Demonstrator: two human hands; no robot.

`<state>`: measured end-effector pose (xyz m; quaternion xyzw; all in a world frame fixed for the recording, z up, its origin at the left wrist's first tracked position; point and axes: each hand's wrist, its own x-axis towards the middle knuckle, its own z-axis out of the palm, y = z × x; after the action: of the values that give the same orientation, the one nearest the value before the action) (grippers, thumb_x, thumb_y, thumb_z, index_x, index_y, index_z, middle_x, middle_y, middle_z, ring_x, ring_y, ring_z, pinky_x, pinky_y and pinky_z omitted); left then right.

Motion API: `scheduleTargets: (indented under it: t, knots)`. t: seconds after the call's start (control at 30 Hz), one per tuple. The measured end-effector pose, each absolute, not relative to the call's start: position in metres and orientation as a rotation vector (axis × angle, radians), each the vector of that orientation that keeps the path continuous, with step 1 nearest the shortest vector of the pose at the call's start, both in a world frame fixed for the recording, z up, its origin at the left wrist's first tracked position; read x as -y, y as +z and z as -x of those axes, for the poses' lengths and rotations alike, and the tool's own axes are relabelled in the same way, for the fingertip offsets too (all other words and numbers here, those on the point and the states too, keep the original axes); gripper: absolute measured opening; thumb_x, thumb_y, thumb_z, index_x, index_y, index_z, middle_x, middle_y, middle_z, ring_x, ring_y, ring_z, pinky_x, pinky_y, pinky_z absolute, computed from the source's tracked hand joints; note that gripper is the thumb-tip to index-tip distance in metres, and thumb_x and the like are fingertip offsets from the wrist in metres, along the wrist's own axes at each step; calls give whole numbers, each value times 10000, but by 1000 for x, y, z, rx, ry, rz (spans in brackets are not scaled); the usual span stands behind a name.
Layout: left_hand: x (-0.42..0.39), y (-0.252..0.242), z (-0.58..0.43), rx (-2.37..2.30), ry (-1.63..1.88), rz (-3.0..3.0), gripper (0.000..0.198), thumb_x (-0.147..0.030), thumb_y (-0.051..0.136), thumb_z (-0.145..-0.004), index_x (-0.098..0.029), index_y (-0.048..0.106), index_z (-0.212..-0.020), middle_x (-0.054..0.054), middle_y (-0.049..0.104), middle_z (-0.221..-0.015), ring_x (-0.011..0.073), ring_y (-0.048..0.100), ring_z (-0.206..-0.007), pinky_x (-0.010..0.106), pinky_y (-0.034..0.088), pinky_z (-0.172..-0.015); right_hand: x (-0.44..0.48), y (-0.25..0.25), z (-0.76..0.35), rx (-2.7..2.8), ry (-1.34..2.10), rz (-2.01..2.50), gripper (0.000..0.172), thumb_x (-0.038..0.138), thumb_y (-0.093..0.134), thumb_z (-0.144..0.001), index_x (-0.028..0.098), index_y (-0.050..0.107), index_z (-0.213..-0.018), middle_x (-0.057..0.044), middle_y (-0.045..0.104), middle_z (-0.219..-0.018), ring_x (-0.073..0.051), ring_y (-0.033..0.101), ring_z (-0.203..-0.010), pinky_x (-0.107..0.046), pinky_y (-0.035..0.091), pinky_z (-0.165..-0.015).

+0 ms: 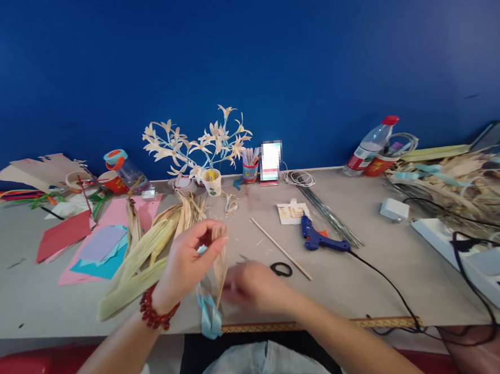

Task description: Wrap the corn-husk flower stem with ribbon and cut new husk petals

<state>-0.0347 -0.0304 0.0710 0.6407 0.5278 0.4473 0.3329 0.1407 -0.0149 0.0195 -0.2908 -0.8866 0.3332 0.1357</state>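
Observation:
My left hand (pixel 197 252), with a red bead bracelet at the wrist, is closed on the upper end of a pale dried corn husk strip (pixel 220 270). Thumb and fingers pinch it, and the strip hangs down toward the table edge. Beside and below it, a light blue ribbon (pixel 210 316) droops over the front edge. Close to the strip's right side is my right hand (pixel 256 285), smeared by motion, its fingers unclear. A black loop (pixel 281 270), looking like a scissors handle, lies just beyond it. More corn husks (pixel 147 244) lie left of my left hand.
A blue glue gun (pixel 321 239) and a thin stick (pixel 281 248) lie to the right. Husk flowers (pixel 213 138) stand in a paper cup (pixel 212 183) at the back. Coloured paper (pixel 105 249) is on the left; a power strip (pixel 453 253) and cables are far right.

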Motion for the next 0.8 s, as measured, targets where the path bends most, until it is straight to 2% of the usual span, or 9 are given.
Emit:
scheduleTargets:
  t: [0.07, 0.17, 0.27, 0.47, 0.63, 0.8]
  knots:
    - [27, 81, 37, -1390, 1193, -1727, 176, -290, 604, -856, -193, 620, -1002, 11, 587, -821, 132, 536, -710, 227, 445, -653, 25, 24, -140, 2410, 1250, 644, 56, 260, 624, -807, 220, 661, -822, 45, 623, -674, -100, 525, -583, -202, 342, -568]
    - [24, 85, 34, -1359, 1182, -1755, 159, -283, 598, -861, -191, 613, -989, 0, 572, -792, 123, 535, -689, 226, 451, -644, 21, 34, -145, 1858, 1429, 822, 80, 241, 548, -834, 193, 604, -803, 28, 574, -675, -95, 463, -552, -204, 336, -518]
    - [24, 79, 25, -1350, 1153, -1737, 146, -272, 597, -865, -188, 608, -984, -11, 560, -760, 111, 523, -660, 218, 444, -624, 12, 43, -150, 1487, 1533, 860, 114, 304, 559, -842, 193, 557, -819, 27, 536, -694, -88, 429, -532, -200, 332, -475]
    - [27, 70, 10, -1224, 1101, -1631, 104, -270, 601, -867, -178, 605, -917, -3, 568, -790, 115, 530, -706, 221, 460, -651, 13, 40, -152, 1394, 1519, 861, 159, 293, 608, -801, 190, 518, -719, 52, 478, -618, -68, 386, -483, -196, 310, -450]
    - [30, 62, 10, -1152, 1066, -1521, 184, -251, 593, -874, -195, 595, -1050, 31, 644, -929, 151, 606, -840, 256, 496, -752, 14, 33, -155, 1336, 1539, 881, 148, 293, 608, -800, 191, 529, -728, 60, 480, -583, -66, 378, -447, -197, 297, -427]
    - [33, 59, 8, -1203, 1056, -1630, 169, -213, 575, -876, -195, 603, -1042, 21, 640, -894, 143, 602, -795, 250, 494, -726, 11, 33, -157, 1367, 1536, 865, 148, 288, 620, -788, 189, 535, -719, 63, 454, -581, -70, 378, -471, -198, 304, -450]
